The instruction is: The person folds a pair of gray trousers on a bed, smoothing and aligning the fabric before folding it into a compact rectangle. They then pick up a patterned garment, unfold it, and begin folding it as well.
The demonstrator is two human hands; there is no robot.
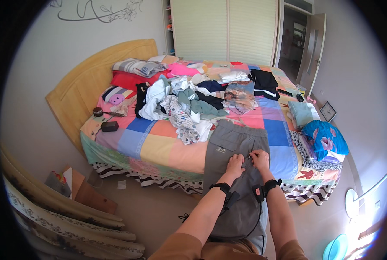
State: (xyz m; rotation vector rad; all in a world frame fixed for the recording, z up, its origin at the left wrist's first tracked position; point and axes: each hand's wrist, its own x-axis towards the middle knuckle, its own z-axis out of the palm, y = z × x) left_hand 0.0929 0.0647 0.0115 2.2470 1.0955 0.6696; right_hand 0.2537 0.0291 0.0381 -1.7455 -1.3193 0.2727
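Note:
A pair of grey trousers with an elastic waistband lies over the near edge of the bed, its legs hanging down toward me. My left hand rests on the upper part of the trousers, fingers bent against the cloth; whether it grips a fold is hard to see. Just to its right, my right hand pinches a small dark piece at the trousers' front, perhaps a cord or zip. Beyond the waistband lies a heap of loose clothes, with a printed white garment nearest.
Folded clothes lie farther back, and more are stacked at the right beside a blue flowered bundle. A black box and a brush lie at the left. A turquoise basin stands on the floor.

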